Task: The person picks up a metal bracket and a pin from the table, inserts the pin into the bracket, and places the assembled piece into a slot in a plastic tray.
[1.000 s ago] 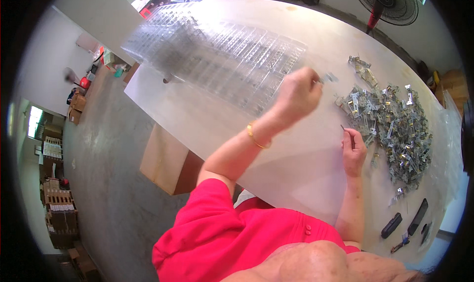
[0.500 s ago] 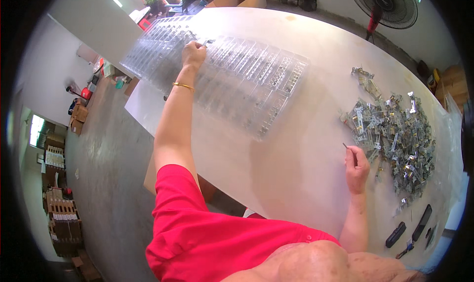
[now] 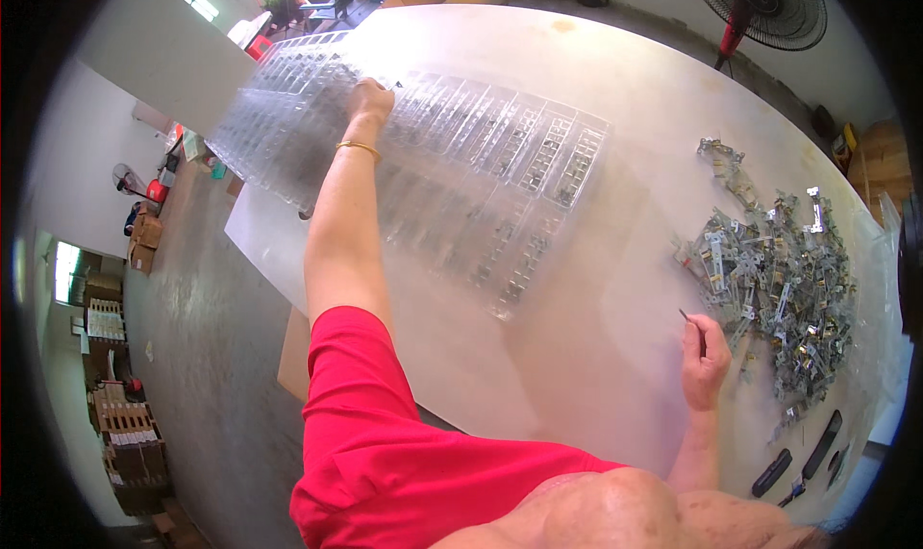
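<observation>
My left arm reaches out over clear plastic compartment trays (image 3: 577,164). The fingers of my left hand (image 3: 368,102) are pinched together at the upper edge of a tray, and a small metal part (image 3: 397,86) shows at their tips. Rows of slots hold small metal pieces, mostly toward the right end. My right hand (image 3: 707,361) is closed, with a thin dark rod (image 3: 684,314) sticking out between thumb and forefinger. Just beyond and right of it lies a large pile of metal bracket-like parts (image 3: 784,289).
Two dark, oblong objects, a black case (image 3: 772,472) and a longer black one (image 3: 822,443), lie at the table's near right. Clear plastic film (image 3: 880,299) hangs along the right edge. A standing fan (image 3: 760,6) is beyond the table. Cardboard boxes (image 3: 146,237) stand on the floor.
My left hand has drawn slightly left, and less of the metal part shows at its fingertips. The view has shifted a little. My right hand keeps its pinch on the rod.
</observation>
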`<state>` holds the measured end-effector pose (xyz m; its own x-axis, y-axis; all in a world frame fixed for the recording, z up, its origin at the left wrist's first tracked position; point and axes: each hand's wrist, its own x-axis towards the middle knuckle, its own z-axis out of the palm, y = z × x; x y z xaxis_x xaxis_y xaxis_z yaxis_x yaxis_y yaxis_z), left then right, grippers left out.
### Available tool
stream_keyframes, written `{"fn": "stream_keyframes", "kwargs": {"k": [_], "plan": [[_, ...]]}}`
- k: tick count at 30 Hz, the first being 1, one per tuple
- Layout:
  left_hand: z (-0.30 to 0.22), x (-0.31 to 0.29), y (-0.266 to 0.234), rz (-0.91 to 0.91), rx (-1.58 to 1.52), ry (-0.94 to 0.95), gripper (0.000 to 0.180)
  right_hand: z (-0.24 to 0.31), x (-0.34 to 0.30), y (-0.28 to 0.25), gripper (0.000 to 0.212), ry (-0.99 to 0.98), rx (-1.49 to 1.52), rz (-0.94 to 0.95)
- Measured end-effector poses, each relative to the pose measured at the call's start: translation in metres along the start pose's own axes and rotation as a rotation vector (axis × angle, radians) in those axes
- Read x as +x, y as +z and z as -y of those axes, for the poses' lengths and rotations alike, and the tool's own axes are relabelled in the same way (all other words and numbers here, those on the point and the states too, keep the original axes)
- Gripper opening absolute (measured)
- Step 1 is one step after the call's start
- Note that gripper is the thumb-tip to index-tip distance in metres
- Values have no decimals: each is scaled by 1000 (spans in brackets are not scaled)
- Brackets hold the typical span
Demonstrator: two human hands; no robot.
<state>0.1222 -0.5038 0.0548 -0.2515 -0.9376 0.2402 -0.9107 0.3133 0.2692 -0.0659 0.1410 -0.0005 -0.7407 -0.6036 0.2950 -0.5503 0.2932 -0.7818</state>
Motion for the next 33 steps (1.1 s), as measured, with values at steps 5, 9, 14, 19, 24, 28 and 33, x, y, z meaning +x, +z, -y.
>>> {"fn": "stream_keyframes", "kwargs": {"k": [5,9,14,19,24,28,33], "plan": [[7,3,8,-15,-3,8,26,4,2,0,5,27,-12,18],[-4,-7,1,69,96,47,26,1,1,0,7,-53,-73,13],[-4,-14,6,56,92,48,29,4,-5,-2,6,-52,-80,3],[1,-11,-6,6,161,146,32,5,-1,0,5,-126,-110,-31],[-30,-35,-52,-54,-122,440,28,13,11,5,7,-229,-91,-91],[-137,-163,-118,-35,-319,719,18,11,6,1,9,-212,-95,-75],[-218,-309,-131,-7,-530,1089,8,6,-1,-1,10,-346,-31,-55]]}}
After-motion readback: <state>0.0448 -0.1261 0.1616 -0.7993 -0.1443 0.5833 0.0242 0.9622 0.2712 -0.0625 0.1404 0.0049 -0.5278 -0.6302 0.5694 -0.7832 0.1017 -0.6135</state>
